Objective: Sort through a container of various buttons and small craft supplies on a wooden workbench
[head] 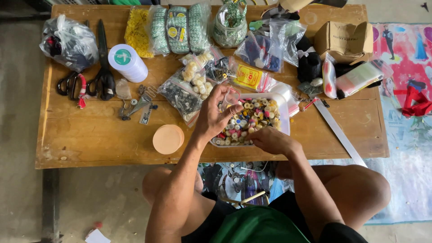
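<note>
A white rectangular tray (284,118) full of small mixed-colour buttons sits on the low wooden table (94,130) in front of me. My left hand (217,112) is raised over the tray's left end with its fingers pinched on a small clear plastic bag (232,95). My right hand (269,138) rests on the near edge of the tray, fingers curled down among the buttons. Whether it holds a button is hidden.
Black scissors (104,67), a white tape roll (128,62), a round tan lid (168,139), several bags of buttons and trims (186,96), a glass jar (230,24), a cardboard box (344,39) and a metal ruler (338,131) lie around. A colourful mat (405,90) covers the floor on the right.
</note>
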